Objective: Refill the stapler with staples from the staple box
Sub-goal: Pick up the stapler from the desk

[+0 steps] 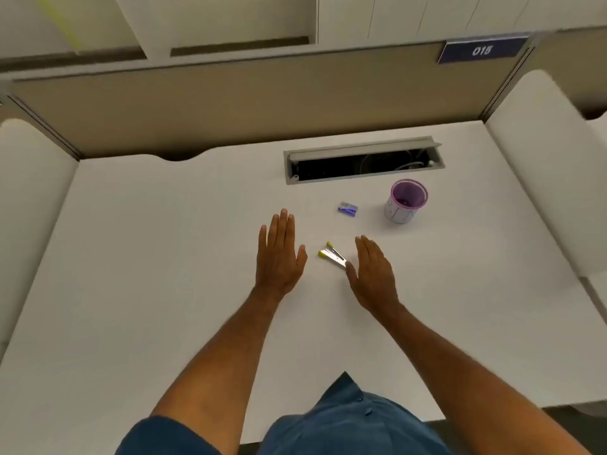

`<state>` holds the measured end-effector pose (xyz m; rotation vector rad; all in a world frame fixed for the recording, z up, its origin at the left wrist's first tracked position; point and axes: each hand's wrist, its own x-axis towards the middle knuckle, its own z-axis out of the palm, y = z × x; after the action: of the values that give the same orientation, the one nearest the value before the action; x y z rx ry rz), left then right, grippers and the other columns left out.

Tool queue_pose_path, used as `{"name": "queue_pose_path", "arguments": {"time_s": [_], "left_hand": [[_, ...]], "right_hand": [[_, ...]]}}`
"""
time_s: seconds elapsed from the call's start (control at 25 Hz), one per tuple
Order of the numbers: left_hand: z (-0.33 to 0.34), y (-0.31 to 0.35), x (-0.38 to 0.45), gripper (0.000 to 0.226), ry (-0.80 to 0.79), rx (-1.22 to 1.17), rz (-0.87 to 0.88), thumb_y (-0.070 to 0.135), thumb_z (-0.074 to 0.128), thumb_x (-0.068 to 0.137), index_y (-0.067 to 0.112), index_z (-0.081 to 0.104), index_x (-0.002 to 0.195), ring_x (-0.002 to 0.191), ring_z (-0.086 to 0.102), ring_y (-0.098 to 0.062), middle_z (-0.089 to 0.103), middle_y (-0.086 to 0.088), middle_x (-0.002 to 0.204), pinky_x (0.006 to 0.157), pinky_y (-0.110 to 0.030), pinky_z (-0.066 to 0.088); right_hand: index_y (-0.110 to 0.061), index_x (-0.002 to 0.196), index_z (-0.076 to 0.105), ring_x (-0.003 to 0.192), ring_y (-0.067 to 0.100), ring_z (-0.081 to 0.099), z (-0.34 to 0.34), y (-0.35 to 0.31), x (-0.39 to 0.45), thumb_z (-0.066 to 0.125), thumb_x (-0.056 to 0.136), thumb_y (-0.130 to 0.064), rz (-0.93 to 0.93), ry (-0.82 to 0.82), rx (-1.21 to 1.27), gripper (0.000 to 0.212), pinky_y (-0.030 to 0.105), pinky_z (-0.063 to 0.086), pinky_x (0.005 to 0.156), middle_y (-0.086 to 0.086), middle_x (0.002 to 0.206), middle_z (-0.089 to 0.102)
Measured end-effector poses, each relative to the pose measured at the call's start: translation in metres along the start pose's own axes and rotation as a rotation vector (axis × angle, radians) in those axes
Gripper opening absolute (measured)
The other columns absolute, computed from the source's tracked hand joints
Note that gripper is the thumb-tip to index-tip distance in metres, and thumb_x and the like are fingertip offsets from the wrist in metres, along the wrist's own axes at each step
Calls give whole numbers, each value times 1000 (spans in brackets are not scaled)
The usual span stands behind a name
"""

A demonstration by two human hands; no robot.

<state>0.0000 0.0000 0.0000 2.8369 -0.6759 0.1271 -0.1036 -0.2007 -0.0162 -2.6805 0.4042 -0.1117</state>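
A small silver stapler (332, 256) with yellow-green ends lies on the white desk (164, 257), its two arms spread apart in a V. My left hand (280, 256) rests flat to its left, fingers straight, holding nothing. My right hand (372, 270) is flat on the desk just right of the stapler, its thumb close to the stapler's near tip. A small blue staple box (347, 209) lies farther back, beyond both hands.
A white and purple cup (405, 201) stands at the back right of the staple box. Behind it an open cable slot (363, 160) is set into the desk. Beige partition walls close off the back and both sides.
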Motion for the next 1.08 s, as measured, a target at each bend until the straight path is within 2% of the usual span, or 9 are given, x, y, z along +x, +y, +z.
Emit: {"name": "queue_pose_path", "arguments": {"time_s": [0.2, 0.56, 0.84, 1.08], "left_hand": [[39, 6, -35, 71, -141, -33, -69, 38, 41, 102, 7, 14, 161, 157, 11, -27, 9, -12, 170, 128, -48, 11], [71, 7, -55, 70, -266, -82, -125, 39, 40, 102, 8, 17, 160, 157, 13, -27, 13, -12, 169, 127, -49, 12], [78, 5, -57, 69, -268, -62, -125, 41, 39, 102, 8, 21, 160, 157, 17, -27, 18, -12, 169, 126, -52, 16], [79, 5, -57, 69, -269, -59, -125, 40, 37, 102, 8, 20, 160, 157, 16, -26, 18, -12, 169, 126, -53, 16]], "right_hand": [[-15, 154, 33, 141, 22, 40, 27, 2, -9, 57, 99, -36, 98, -103, 76, 64, 38, 43, 110, 3, 156, 41], [-17, 143, 47, 116, 21, 52, 51, 1, 19, 62, 93, -44, 52, -56, 39, 59, 36, 49, 92, 1, 134, 57], [-18, 132, 57, 100, 23, 54, 60, 2, 37, 63, 95, -42, 27, -8, 25, 44, 37, 49, 78, 3, 119, 61], [-17, 125, 61, 98, 23, 55, 61, -1, 41, 60, 99, -33, 75, -21, 97, 30, 36, 48, 80, 4, 114, 62]]}}
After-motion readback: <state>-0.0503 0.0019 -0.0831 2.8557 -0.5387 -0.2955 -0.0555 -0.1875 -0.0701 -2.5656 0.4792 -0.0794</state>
